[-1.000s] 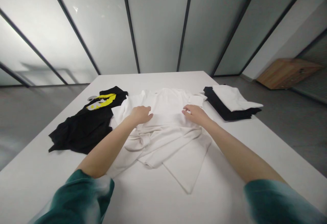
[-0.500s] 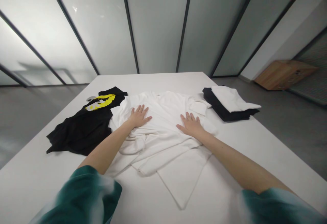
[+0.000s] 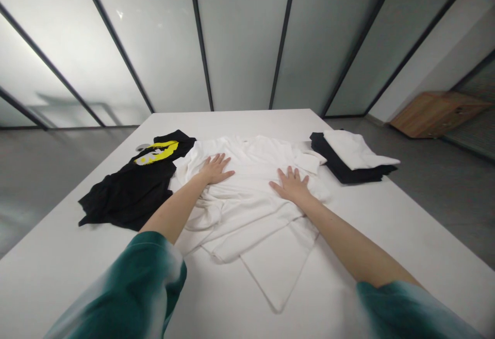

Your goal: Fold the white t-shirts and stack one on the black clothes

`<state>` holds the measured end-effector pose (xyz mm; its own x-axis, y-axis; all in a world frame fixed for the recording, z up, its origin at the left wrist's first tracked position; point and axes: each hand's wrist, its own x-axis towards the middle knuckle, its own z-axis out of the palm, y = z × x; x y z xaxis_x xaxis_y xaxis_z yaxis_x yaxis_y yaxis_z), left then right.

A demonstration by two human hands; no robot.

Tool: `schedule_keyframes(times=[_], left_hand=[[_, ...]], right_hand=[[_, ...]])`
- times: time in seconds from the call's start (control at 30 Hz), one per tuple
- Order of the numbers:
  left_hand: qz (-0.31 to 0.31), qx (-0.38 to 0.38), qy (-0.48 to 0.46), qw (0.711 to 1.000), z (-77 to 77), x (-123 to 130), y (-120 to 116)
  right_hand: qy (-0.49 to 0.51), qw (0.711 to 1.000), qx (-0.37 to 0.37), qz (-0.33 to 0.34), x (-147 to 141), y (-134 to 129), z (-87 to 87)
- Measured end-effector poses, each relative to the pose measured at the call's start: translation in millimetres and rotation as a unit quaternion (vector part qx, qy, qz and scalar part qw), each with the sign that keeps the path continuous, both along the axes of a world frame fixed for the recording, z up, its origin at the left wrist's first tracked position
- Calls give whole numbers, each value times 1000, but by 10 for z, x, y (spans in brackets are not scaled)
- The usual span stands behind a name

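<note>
A rumpled white T-shirt (image 3: 247,210) lies spread across the middle of the white table (image 3: 386,225), with folds bunched near its lower left. My left hand (image 3: 215,170) rests flat on the shirt's upper left, fingers spread and holding nothing. My right hand (image 3: 291,185) presses flat on its right side, also with spread fingers and nothing held. A loose corner of white fabric (image 3: 280,269) points toward me. Just left of my left hand lies a black T-shirt with a yellow print (image 3: 133,194), its edge next to the white shirt.
A folded white garment (image 3: 356,149) sits on folded black clothing (image 3: 340,173) at the table's far right. Table edges run away on both sides, with grey floor beyond. Frosted glass panels stand behind, and a low wooden box (image 3: 436,114) sits on the floor at right.
My hands have gone from curled on the shirt to lying flat with fingers spread. The white shirt lies smoother, and the view has shifted slightly.
</note>
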<state>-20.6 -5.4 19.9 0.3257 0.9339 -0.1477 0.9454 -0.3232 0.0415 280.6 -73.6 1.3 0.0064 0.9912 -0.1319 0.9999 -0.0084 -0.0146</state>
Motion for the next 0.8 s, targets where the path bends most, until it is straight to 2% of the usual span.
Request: schedule_keyframes(times=[0.23, 0.37, 0.43, 0.63, 0.73, 0.8], left_hand=[[120, 15, -4, 993, -4, 357, -41], [140, 17, 15, 990, -78, 341, -155], [147, 16, 11, 989, -98, 271, -207], [160, 35, 9, 986, -90, 167, -305], [159, 38, 9, 986, -80, 184, -321], [160, 39, 9, 986, -74, 195, -327]], right_hand=[[-13, 998, 29, 53, 34, -77, 74], [20, 995, 42, 86, 152, -1, 226], [42, 996, 50, 62, 249, 118, 312], [51, 984, 149, -84, 571, 598, 493], [36, 985, 87, -141, 682, 781, 512], [19, 987, 49, -152, 739, 890, 505]])
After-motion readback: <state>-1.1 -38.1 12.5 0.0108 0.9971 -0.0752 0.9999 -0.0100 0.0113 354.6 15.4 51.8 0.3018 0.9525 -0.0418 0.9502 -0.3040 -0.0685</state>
